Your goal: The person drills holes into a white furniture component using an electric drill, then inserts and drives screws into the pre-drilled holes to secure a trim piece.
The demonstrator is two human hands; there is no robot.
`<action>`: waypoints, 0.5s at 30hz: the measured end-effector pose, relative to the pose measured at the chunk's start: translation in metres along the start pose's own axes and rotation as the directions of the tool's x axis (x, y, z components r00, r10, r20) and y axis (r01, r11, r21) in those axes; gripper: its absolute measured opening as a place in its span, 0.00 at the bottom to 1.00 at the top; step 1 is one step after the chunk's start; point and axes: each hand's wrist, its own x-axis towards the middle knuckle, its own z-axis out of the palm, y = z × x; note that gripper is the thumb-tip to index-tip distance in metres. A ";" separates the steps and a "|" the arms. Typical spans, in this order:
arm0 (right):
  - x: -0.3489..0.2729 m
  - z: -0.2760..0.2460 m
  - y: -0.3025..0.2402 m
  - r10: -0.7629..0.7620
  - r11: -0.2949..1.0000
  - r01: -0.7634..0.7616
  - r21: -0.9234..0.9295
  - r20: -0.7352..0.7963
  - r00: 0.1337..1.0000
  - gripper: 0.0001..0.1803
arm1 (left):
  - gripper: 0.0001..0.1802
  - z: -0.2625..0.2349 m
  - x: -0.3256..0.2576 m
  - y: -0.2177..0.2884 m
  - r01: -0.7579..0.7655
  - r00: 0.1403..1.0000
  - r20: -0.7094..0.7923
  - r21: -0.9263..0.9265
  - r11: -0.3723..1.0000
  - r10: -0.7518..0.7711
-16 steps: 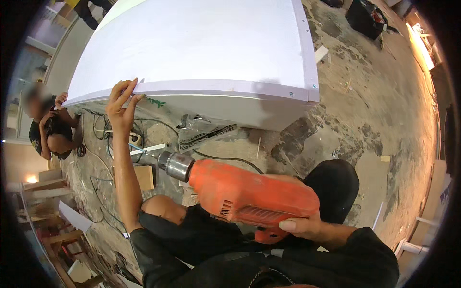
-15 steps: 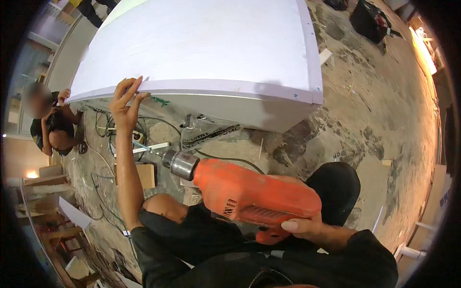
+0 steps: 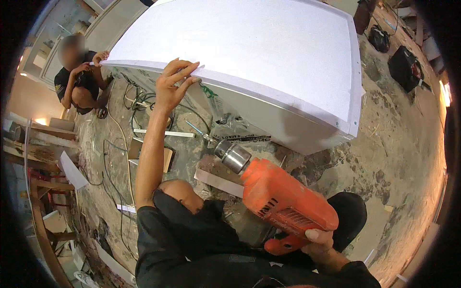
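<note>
My left hand (image 3: 174, 86) reaches up to the near edge of a large white box-like panel piece (image 3: 249, 48). Its fingers lie over the white edge strip (image 3: 269, 94) and the thumb comes up from below, pinching it. A tiny spot by the index fingertip is too small to identify. In my right hand (image 3: 319, 242) is an orange power drill (image 3: 288, 197), gripped by its handle. The drill's metal chuck (image 3: 232, 154) holds a thin bit (image 3: 196, 128) that points up and left, apart from the box.
At the far left a crouching person (image 3: 81, 86) touches the box's far end. Cables (image 3: 144, 98), clear plastic wrapping (image 3: 230, 127), a small open carton (image 3: 168, 158) and white strips (image 3: 218, 182) lie on the stained floor. Black bags (image 3: 406, 69) lie at the upper right.
The view has shifted, so the box and the other person appear further right. The drill has tilted, its bit now pointing more upward. My left hand stays on the edge strip.
</note>
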 end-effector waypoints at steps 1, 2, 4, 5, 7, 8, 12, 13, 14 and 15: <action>-0.001 0.000 0.002 0.003 1.000 -0.003 0.004 0.007 1.000 0.47 | 0.22 -0.003 0.000 0.000 0.000 1.000 0.002 0.008 1.000 0.000; -0.002 0.000 0.005 0.022 0.999 -0.022 0.026 -0.008 1.000 0.48 | 0.22 -0.004 -0.001 0.000 -0.006 1.000 0.002 0.026 1.000 0.006; -0.001 -0.002 0.009 0.041 0.998 -0.040 0.051 -0.020 0.999 0.48 | 0.22 -0.005 -0.001 0.000 -0.015 1.000 0.005 0.046 0.999 0.015; -0.001 -0.003 0.009 0.029 0.998 -0.029 0.049 -0.010 1.000 0.48 | 0.23 -0.005 -0.002 0.001 -0.018 1.000 -0.014 0.077 0.997 0.019; 0.000 -0.003 0.008 0.019 0.999 -0.019 0.051 0.004 1.000 0.48 | 0.23 -0.006 -0.003 0.002 -0.021 0.999 -0.028 0.113 0.993 0.024; 0.001 -0.003 0.008 0.022 0.998 -0.023 0.057 0.021 1.000 0.48 | 0.23 -0.007 -0.002 0.003 -0.013 1.000 -0.026 0.092 0.996 0.016; -0.003 -0.002 0.005 0.021 0.998 -0.021 0.055 -0.003 1.000 0.48 | 0.21 -0.003 0.000 0.005 0.000 1.000 -0.029 0.042 0.999 0.002; -0.002 -0.003 0.005 0.024 0.998 -0.024 0.057 0.000 1.000 0.48 | 0.21 -0.003 0.001 0.005 0.000 1.000 -0.027 0.046 0.999 0.001; -0.001 -0.004 0.005 0.027 0.998 -0.028 0.048 0.010 1.000 0.48 | 0.21 -0.003 0.001 0.006 0.004 1.000 -0.021 0.050 0.999 -0.003; -0.001 -0.005 0.004 0.031 0.999 -0.032 0.037 0.021 0.999 0.48 | 0.20 -0.003 0.001 0.007 0.008 1.000 -0.017 0.053 0.999 -0.007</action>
